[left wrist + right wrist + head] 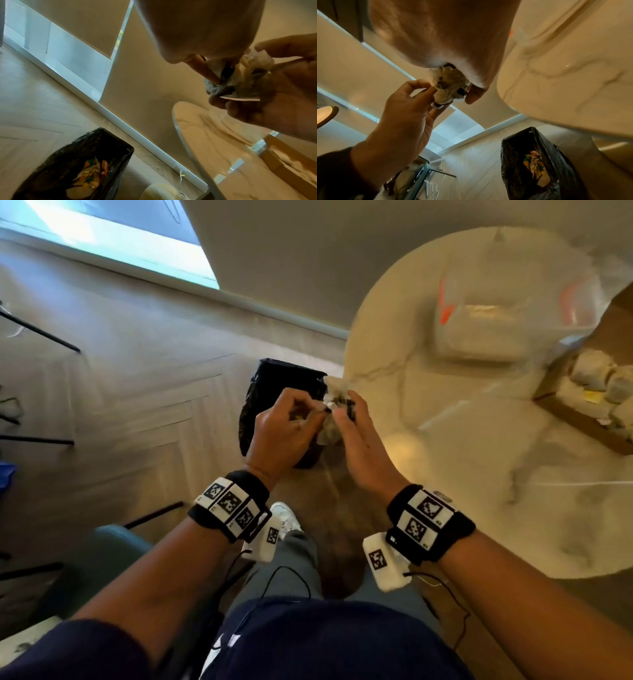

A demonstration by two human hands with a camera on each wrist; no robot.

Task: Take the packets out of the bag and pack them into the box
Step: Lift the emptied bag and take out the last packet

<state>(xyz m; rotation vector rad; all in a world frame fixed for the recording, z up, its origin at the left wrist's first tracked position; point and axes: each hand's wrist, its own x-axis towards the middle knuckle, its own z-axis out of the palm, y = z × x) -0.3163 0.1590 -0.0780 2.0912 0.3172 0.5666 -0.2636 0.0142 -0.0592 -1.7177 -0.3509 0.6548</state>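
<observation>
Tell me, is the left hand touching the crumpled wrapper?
Touching. In the right wrist view, the left hand pinches the crumpled wrapper that the right hand also holds.

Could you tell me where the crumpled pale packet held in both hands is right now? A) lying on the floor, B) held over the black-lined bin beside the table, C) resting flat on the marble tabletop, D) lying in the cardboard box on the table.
B: both the left hand and right hand hold the crumpled packet in the air above the black-lined bin, off the table's edge.
</observation>
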